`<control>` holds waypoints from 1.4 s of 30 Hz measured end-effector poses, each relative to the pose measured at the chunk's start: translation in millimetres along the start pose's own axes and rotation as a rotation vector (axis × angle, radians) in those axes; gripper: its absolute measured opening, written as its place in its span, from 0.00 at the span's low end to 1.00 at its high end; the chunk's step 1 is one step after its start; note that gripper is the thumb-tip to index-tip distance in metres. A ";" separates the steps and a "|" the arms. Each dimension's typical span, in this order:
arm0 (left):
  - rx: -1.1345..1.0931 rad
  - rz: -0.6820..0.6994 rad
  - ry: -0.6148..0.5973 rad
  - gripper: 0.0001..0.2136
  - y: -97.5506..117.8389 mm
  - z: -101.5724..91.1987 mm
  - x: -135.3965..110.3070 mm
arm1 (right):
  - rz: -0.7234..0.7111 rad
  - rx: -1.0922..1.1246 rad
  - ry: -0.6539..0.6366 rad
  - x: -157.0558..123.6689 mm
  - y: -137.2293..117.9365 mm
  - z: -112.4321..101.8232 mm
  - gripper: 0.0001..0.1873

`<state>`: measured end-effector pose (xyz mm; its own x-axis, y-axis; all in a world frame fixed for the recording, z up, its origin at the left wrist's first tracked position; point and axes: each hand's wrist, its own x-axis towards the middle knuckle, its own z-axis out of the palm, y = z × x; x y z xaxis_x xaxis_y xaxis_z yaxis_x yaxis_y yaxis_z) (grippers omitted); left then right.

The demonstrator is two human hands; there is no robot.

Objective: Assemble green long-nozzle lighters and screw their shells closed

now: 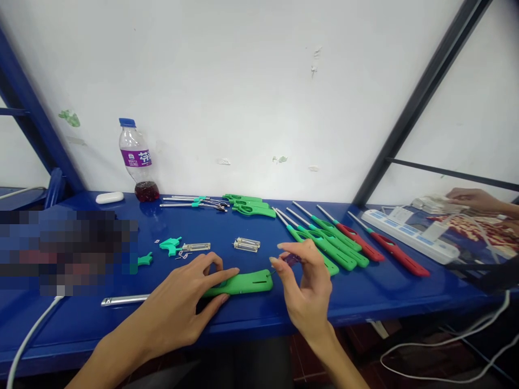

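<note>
Through the head camera I see, nearest me, the left hand (186, 292) grasping a green handle (247, 282) and pressing it flat against the desk (194, 227). A metal rod (125, 300) emerges to the left, but the hand and forearm hide where the two meet. The right hand (304, 286) pinches a small purple tool (291, 259), mostly covered by the fingers; its thin tip is at the handle's right end, and I can't tell whether it engages anything.

Just beyond lie teal trigger pieces (170, 246) and clear tanks (246, 245), all loose. To the right, green lighters (343, 256) and two red lighters (399, 255) lie in a row with rods and handles joined; I judge those assembled, and the one in hand closed up but perhaps not yet fastened.

Farther back, wired rods (178, 204) and green shells (255, 208) lie apart, so I'd reckon several more remain unbuilt. A bottle (135, 156) stands behind them, near the wall (243, 92).
</note>
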<state>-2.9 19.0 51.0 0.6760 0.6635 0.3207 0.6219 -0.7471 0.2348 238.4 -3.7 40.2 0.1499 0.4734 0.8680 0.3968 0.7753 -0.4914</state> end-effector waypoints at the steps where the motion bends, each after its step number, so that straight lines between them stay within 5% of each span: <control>1: -0.002 -0.001 0.001 0.20 0.1 -0.1 -0.1 | -0.014 -0.028 0.021 0.7 -0.5 -0.6 0.17; 9: -0.004 0.009 0.019 0.20 0.3 -0.1 0.0 | 0.071 0.012 -0.056 -0.8 -3.4 -2.5 0.20; 17: 0.001 0.012 0.013 0.20 -0.6 0.4 -0.2 | 0.099 -0.059 0.081 -0.2 2.8 -0.4 0.14; 23: -0.016 -0.003 -0.019 0.19 -0.4 0.2 -0.6 | 0.120 -0.092 -0.049 0.8 -3.7 -2.9 0.19; 29: -0.037 -0.037 -0.040 0.17 -1.9 0.1 -2.7 | 0.164 -0.075 0.265 6.3 10.8 -19.0 0.10; 35: -0.007 0.029 -0.005 0.18 -8.2 7.8 -4.9 | 0.389 -0.251 0.021 10.9 24.1 -30.0 0.06; 42: 0.039 0.133 0.116 0.21 -6.8 12.8 -5.4 | 0.438 -0.334 -0.189 5.6 33.1 -27.9 0.05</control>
<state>-5.7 21.0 35.9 0.7042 0.5484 0.4509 0.5468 -0.8240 0.1482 277.6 13.0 30.8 0.2124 0.8104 0.5461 0.6030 0.3311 -0.7258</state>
